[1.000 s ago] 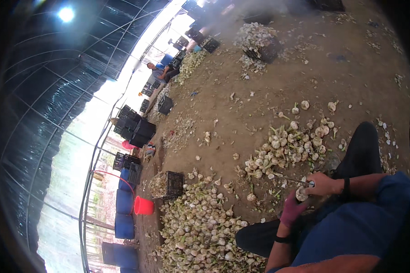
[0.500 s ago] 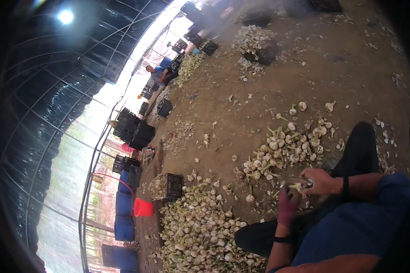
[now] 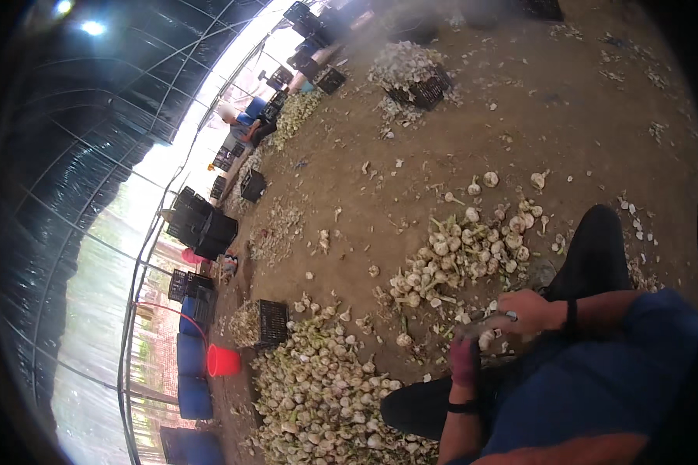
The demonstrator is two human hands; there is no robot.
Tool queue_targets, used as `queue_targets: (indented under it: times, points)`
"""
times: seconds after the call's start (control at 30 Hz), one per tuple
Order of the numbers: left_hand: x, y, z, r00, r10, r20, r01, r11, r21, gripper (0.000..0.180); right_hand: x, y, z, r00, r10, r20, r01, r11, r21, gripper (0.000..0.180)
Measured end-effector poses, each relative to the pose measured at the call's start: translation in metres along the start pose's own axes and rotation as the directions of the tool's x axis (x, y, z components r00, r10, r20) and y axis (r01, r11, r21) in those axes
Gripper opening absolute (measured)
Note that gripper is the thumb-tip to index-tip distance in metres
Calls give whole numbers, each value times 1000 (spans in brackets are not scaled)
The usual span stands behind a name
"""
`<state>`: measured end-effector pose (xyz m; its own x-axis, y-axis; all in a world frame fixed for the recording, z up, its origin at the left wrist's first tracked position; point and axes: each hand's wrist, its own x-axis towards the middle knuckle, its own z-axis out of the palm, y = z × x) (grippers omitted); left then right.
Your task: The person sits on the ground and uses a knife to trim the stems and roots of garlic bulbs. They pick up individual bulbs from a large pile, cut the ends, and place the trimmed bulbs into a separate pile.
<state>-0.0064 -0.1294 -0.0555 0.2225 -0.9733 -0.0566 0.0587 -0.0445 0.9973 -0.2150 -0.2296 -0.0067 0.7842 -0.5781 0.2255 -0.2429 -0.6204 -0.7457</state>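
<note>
I sit on bare earth with my dark-trousered leg stretched forward. My left hand, in a dark reddish glove, is closed around a garlic bulb just in front of my lap. My right hand, bare with a black band at the wrist, is shut on a small metal cutting tool whose tip touches the bulb. The two hands meet over the bulb. A pile of loose garlic bulbs with stalks lies just beyond them.
A larger garlic heap spreads at my lower left beside a black crate. Further left are a red bucket, blue barrels and stacked black crates. A garlic-filled crate and a seated person are far off.
My hands stay together on the bulb and have shifted slightly left in the picture. The view has tilted a little; the piles have not moved.
</note>
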Motion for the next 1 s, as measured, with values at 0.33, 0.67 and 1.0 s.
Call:
queue_targets:
  times: [0.33, 0.67, 1.0]
  points:
    - [-7, -9, 2, 985, -171, -30, 173, 964, 203, 21, 3, 8, 7, 997, 42, 58, -42, 999, -6, 32]
    - [-10, -4, 8, 1000, -26, 13, 18, 918, 396, 22, 9, 9, 15, 954, 214, 210, -190, 973, -130, 32]
    - [-8, -12, -15, 955, -294, -30, 292, 954, -68, 21, 4, 72, 23, 894, 424, 145, -406, 903, -139, 31]
